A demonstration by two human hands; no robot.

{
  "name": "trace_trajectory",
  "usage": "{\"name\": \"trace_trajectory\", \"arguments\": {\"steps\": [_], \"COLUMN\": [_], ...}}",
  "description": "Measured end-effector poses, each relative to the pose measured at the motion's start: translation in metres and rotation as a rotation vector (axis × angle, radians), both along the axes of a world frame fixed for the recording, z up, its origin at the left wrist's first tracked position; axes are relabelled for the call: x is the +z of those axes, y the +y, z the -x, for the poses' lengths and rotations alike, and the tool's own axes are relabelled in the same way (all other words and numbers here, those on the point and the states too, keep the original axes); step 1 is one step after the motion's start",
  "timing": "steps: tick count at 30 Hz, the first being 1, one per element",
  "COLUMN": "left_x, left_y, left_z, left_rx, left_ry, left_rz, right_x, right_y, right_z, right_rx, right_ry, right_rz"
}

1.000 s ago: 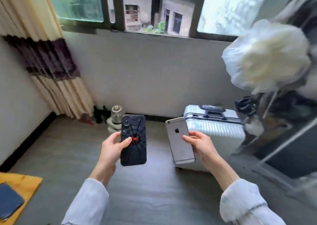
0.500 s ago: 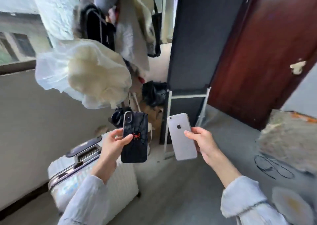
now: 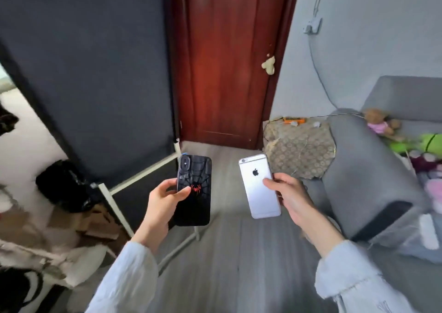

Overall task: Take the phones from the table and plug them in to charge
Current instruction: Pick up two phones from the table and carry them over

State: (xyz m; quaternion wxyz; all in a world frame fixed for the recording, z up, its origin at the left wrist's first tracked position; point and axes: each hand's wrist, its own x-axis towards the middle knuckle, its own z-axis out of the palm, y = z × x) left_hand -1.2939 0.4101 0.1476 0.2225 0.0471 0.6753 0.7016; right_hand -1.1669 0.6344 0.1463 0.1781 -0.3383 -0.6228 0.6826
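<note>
A black phone (image 3: 194, 190) is gripped by the left hand (image 3: 162, 202), its back turned toward the camera. The thumb (image 3: 183, 191) is laid across the back of the case, while the other fingers are curled round the left edge. A web pattern and a small red spider emblem are seen on the case; no writing can be read there.

A silver phone (image 3: 259, 186) is gripped by the right hand (image 3: 290, 199), also with its back toward the camera. The thumb (image 3: 270, 184) is pressed on the back just below the logo, and the remaining fingers are wrapped behind the right edge. A dark apple logo is shown on the upper part of the back; no lettering is legible.

Both phones are held upright in the air in front of the dark red wooden door (image 3: 227, 59), the black one to the left of the door's foot and the silver one to the right of it, well apart from each other. To the right of the door, a patterned cushion (image 3: 301, 150) is seen against the grey wall, with a grey sofa (image 3: 368, 169) further right. To the left of the door, a dark panel on a white frame (image 3: 91, 73) is stood.
</note>
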Motion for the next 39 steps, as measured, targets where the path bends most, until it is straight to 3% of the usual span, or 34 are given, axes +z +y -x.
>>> {"name": "trace_trajectory", "arguments": {"steps": [14,30,39], "left_x": [-0.006,-0.077,-0.113], "left_y": [0.337,0.656,0.801], "left_z": [0.176,0.39,0.426], "left_rx": [-0.243,-0.317,-0.356], "left_ry": [-0.008,-0.204,-0.273], "left_rz": [0.037,0.147,0.245], "right_x": [0.002,-0.06,-0.098], "right_y": [0.291,0.591,0.738], "right_z": [0.123,0.301,0.333], "right_rx": [-0.364,-0.464,-0.51], "right_ry": [-0.006,-0.135,-0.241], "right_rz": [0.03,0.116,0.214]}}
